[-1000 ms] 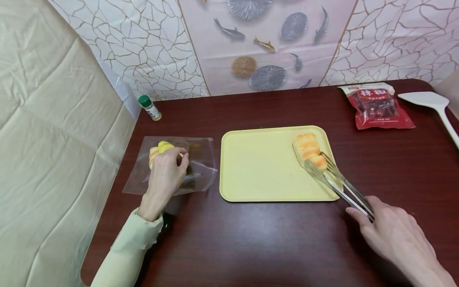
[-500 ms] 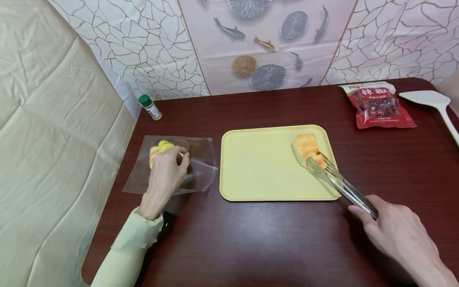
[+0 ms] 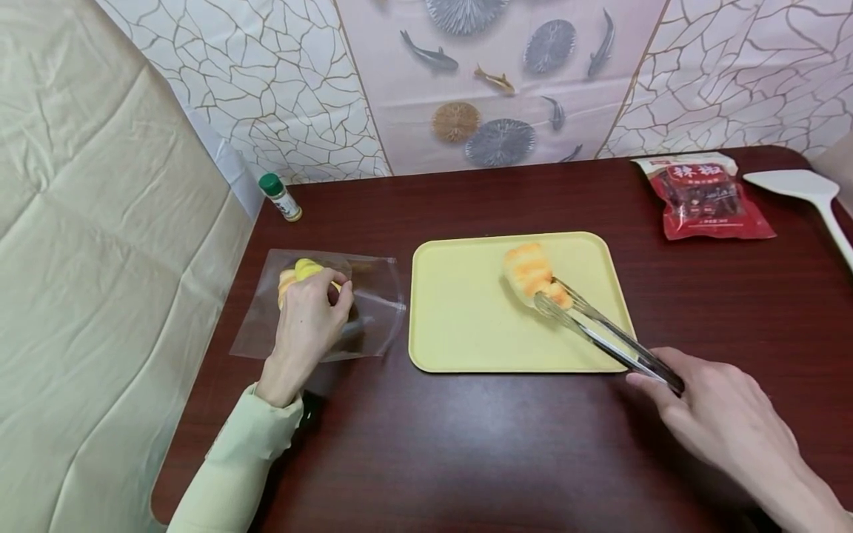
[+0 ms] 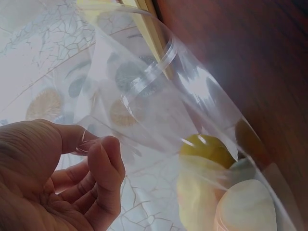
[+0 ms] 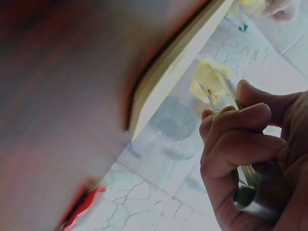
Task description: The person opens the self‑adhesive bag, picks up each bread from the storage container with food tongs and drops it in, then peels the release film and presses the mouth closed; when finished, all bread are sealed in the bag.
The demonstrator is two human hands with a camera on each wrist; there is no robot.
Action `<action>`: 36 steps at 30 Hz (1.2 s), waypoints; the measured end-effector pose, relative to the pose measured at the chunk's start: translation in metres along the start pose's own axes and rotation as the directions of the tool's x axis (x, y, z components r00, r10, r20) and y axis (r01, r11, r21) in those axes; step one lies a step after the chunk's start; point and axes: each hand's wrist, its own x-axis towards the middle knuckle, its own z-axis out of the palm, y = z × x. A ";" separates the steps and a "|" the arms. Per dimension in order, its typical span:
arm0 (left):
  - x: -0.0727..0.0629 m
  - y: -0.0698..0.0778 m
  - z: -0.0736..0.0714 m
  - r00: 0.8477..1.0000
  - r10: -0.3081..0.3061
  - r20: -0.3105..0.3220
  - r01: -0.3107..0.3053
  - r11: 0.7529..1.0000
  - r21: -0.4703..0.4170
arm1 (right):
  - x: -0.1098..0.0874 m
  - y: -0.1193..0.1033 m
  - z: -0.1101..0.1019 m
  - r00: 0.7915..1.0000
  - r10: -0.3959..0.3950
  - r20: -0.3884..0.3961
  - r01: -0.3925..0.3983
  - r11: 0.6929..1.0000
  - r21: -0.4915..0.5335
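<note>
My left hand [image 3: 308, 314] pinches the upper layer of a clear plastic bag [image 3: 383, 285] between thumb and fingertips, lifting it in the left wrist view. Inside the bag lie a yellow bread piece [image 3: 305, 267] and a pale orange-striped one [image 3: 284, 283], partly covered by the hand. On the right, my right hand [image 3: 723, 414] grips metal tongs [image 3: 603, 339]. Their tips clasp the near end of a striped bread roll [image 3: 525, 268], which hangs over the yellow tray [image 3: 453, 333]. In the right wrist view, my curled fingers [image 5: 240, 139] wrap round the tongs.
Behind the bag stands a green-capped seasoning bottle [image 3: 281, 198]. At the back right lie a red food packet [image 3: 706, 198] and a white spatula [image 3: 803, 185]. A beige cloth-covered panel [image 3: 106, 281] borders the table on the left, and a patterned sheet [image 3: 493, 89] hangs behind.
The tongs have tightened on the bread roll, and my right hand has carried it left from the tray's right side. My left hand stays where it was, pinching the bag.
</note>
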 end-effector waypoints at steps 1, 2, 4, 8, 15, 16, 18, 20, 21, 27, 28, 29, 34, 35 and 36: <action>0.000 -0.001 0.000 1.000 -0.002 -0.004 0.002 1.000 -0.001 | 0.002 -0.003 0.000 1.000 -0.018 -0.001 0.018 1.000 -0.002; -0.001 -0.001 0.000 1.000 -0.004 -0.008 0.004 1.000 0.000 | 0.004 -0.007 0.000 0.999 -0.037 -0.003 0.037 0.999 -0.003; -0.001 -0.002 0.001 1.000 -0.006 -0.015 0.006 1.000 -0.002 | 0.009 -0.014 -0.001 0.998 -0.070 0.007 0.070 0.998 -0.001; -0.001 -0.003 0.001 1.000 -0.007 -0.018 0.007 1.000 -0.004 | 0.019 -0.029 -0.002 0.991 -0.125 0.038 0.125 0.992 -0.002; -0.001 -0.003 -0.001 1.000 0.014 -0.018 -0.013 1.000 0.005 | 0.041 -0.057 -0.001 0.960 -0.271 0.071 0.272 0.962 -0.006; 0.000 -0.003 -0.001 1.000 0.016 -0.018 -0.016 1.000 0.005 | 0.045 -0.062 0.000 0.953 -0.292 0.078 0.293 0.956 -0.002; 0.000 -0.004 -0.001 1.000 0.021 -0.020 -0.021 1.000 0.007 | 0.053 -0.072 0.002 0.939 -0.328 0.101 0.329 0.944 0.009; -0.001 -0.004 -0.002 1.000 0.023 -0.020 -0.023 1.000 0.006 | 0.062 -0.082 0.006 0.926 -0.356 0.126 0.356 0.934 0.025; -0.001 -0.004 -0.002 1.000 0.023 -0.018 -0.023 1.000 0.007 | 0.067 -0.087 0.009 0.918 -0.371 0.138 0.370 0.928 0.034; -0.001 -0.004 -0.003 1.000 0.023 -0.019 -0.023 1.000 0.000 | 0.093 -0.111 0.024 0.879 -0.431 0.204 0.423 0.902 0.086; -0.001 -0.004 -0.004 0.999 0.025 -0.021 -0.025 1.000 -0.004 | 0.097 -0.115 0.027 0.874 -0.437 0.213 0.427 0.900 0.093; -0.001 -0.004 -0.004 0.999 0.028 -0.024 -0.028 1.000 -0.006 | 0.100 -0.118 0.029 0.868 -0.445 0.218 0.434 0.895 0.098; 0.000 -0.005 -0.004 0.998 0.041 -0.038 -0.041 0.999 -0.008 | 0.116 -0.134 0.039 0.848 -0.469 0.245 0.450 0.883 0.133; 0.000 -0.006 -0.004 0.998 0.043 -0.042 -0.043 0.999 -0.002 | 0.118 -0.136 0.041 0.845 -0.474 0.249 0.453 0.881 0.139; 0.000 -0.006 -0.004 0.998 0.043 -0.044 -0.043 0.999 0.005 | 0.121 -0.139 0.042 0.842 -0.476 0.255 0.453 0.880 0.145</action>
